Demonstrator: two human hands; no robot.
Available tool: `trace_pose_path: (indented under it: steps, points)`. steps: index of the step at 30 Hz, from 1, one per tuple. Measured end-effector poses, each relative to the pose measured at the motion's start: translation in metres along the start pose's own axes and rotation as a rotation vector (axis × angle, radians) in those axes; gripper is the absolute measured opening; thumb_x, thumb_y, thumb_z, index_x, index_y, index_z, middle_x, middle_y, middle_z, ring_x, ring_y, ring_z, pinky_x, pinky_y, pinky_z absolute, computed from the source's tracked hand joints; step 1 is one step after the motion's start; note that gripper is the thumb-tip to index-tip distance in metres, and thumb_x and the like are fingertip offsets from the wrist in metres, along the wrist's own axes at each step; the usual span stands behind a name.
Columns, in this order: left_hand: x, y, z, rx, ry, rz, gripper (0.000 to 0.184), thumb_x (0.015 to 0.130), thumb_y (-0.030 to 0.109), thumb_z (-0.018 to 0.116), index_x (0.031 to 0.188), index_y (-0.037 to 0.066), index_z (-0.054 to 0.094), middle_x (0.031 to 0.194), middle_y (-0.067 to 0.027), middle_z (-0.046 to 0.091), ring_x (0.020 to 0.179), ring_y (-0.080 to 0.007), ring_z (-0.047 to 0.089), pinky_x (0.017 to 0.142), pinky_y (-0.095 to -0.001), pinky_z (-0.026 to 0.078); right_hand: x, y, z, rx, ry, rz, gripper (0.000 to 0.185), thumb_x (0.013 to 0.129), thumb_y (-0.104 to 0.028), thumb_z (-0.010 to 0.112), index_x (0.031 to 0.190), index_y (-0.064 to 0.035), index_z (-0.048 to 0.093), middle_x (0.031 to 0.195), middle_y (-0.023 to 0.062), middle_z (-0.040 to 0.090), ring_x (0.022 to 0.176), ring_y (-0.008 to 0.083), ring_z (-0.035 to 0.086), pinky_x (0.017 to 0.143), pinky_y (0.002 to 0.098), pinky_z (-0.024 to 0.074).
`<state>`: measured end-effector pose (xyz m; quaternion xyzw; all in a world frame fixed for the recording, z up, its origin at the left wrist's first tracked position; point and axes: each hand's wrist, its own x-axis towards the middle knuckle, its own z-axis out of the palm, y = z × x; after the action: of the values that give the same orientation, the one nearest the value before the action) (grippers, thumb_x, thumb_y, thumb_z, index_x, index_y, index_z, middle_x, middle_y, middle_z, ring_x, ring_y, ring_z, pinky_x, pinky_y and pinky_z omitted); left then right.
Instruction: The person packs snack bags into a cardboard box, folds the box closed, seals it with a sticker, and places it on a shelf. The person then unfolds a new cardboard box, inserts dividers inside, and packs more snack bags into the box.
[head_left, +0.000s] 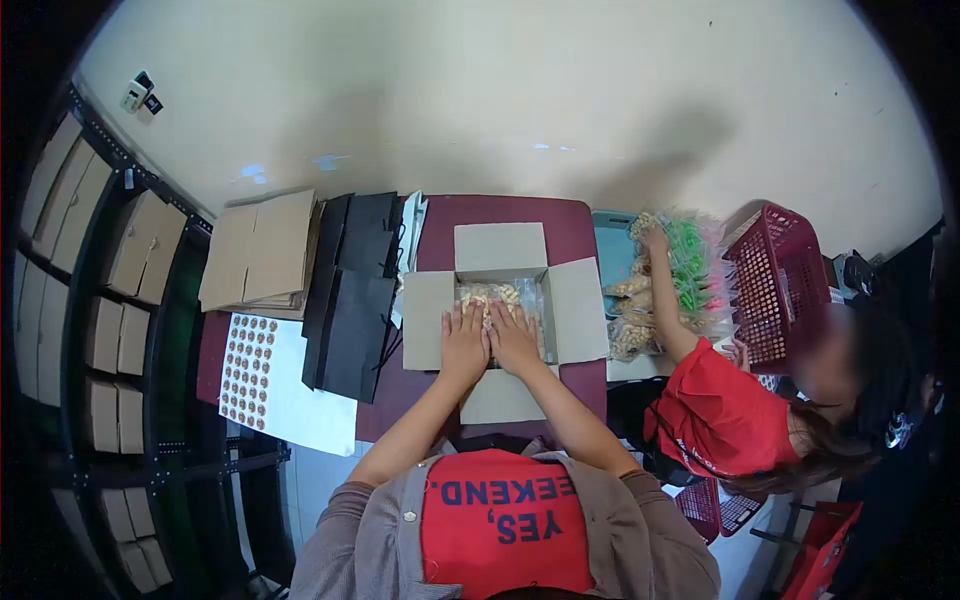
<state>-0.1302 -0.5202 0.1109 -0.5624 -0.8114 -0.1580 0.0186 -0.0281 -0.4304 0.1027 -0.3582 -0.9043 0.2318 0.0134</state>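
An open cardboard box [500, 245] with its flaps spread stands on the dark red table in front of me. Inside it lies a clear plastic bag [530, 291] of pale, small snack-like pieces. My left hand [466, 345] rests flat on the bag, fingers stretched forward. Beside it, my right hand [514, 342] presses on the same bag, its fingers also extended and slightly spread. The two hands nearly touch at the thumbs. Neither is wrapped around anything, and they cover much of the bag's near part.
Left of the box are black paper bags [350, 290], flattened cardboard boxes [258, 250] and a sheet of round stickers [250, 370]. On the right, a co-worker in red [725, 410] reaches over filled snack bags [635, 335] near a maroon basket [775, 290]. Shelves [150, 370] hold boxes at far left.
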Motion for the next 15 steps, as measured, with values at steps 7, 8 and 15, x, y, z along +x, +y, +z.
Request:
trace_pose_path:
  steps: [7, 8, 15]
  points:
    - [-0.012, 0.008, 0.002, -0.016, -0.036, -0.057, 0.057, 0.098, 0.025, 0.041, 0.15, 0.003, 0.032, 0.157, -0.0136, 0.032, 0.146, -0.037, 0.026, 0.117, -0.0585, 0.013, -0.005, 0.013, -0.006, 0.035, -0.108, -0.044, 0.061, 0.103, -0.039, 0.031, 0.158, -0.017, 0.015, 0.164, 0.0045, 0.012, 0.151, 0.0333, 0.007, 0.12, 0.0545, 0.0086]
    - [-0.014, 0.01, 0.002, -0.011, -0.034, -0.063, 0.057, 0.099, 0.026, 0.04, 0.151, 0.003, 0.032, 0.157, -0.0136, 0.031, 0.146, -0.0369, 0.025, 0.117, -0.0587, 0.013, -0.007, 0.016, -0.005, 0.026, -0.119, -0.046, 0.061, 0.103, -0.04, 0.03, 0.158, -0.0172, 0.014, 0.165, 0.0044, 0.012, 0.151, 0.033, 0.007, 0.12, 0.0536, 0.0085]
    - [-0.015, 0.007, -0.011, -0.145, -0.128, -0.076, 0.078, 0.096, 0.055, 0.038, 0.154, 0.004, 0.025, 0.16, -0.0136, 0.024, 0.149, -0.038, 0.017, 0.114, -0.0666, 0.002, -0.012, 0.011, -0.006, -0.011, -0.133, -0.003, 0.064, 0.1, -0.031, 0.037, 0.158, -0.0209, 0.012, 0.165, 0.0007, 0.009, 0.151, 0.0314, 0.007, 0.121, 0.0516, 0.0081]
